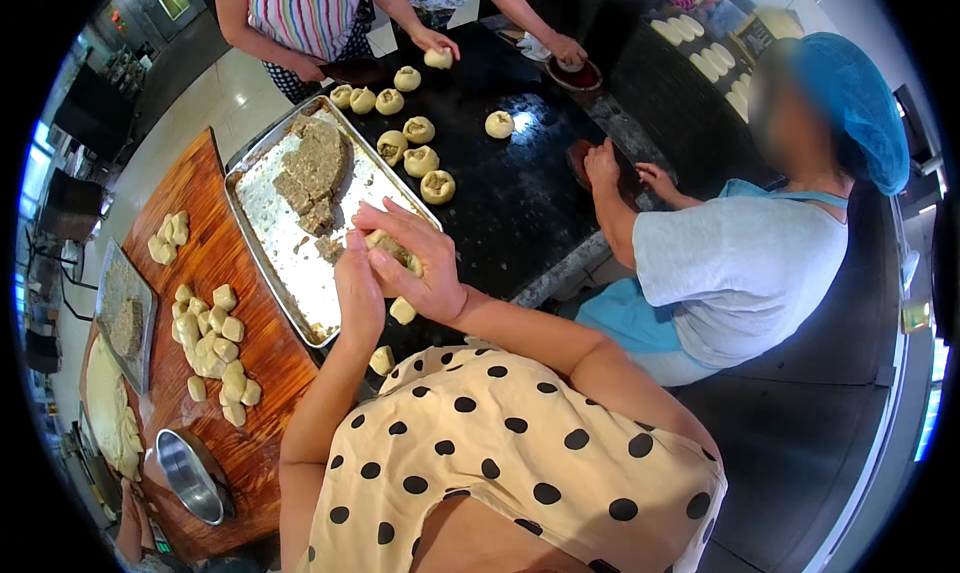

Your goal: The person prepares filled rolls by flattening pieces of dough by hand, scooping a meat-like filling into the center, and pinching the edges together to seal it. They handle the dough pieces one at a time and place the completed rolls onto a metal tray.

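Observation:
Over the near right edge of the metal tray (372, 178), my left hand (356, 285) and my right hand (425, 263) are closed around a dough bun (402, 254). Filling shows at the bun's open top; my fingers cover much of the rest. A mound of brownish filling (312, 165) lies in the tray, with smaller crumbs close to my fingertips. Just below my right hand sits a small dough piece (402, 311), and another dough piece (382, 360) is nearer my body. Beyond the tray, several round filled buns (437, 186) stand on the black table (490, 233).
Cut dough pieces (205, 338) lie on the wooden table (270, 393), near a metal bowl (190, 478) and a second tray (125, 318). At right, a person in a blue hair net (740, 263) works with a dark disc. Other people's hands (437, 43) are across the table.

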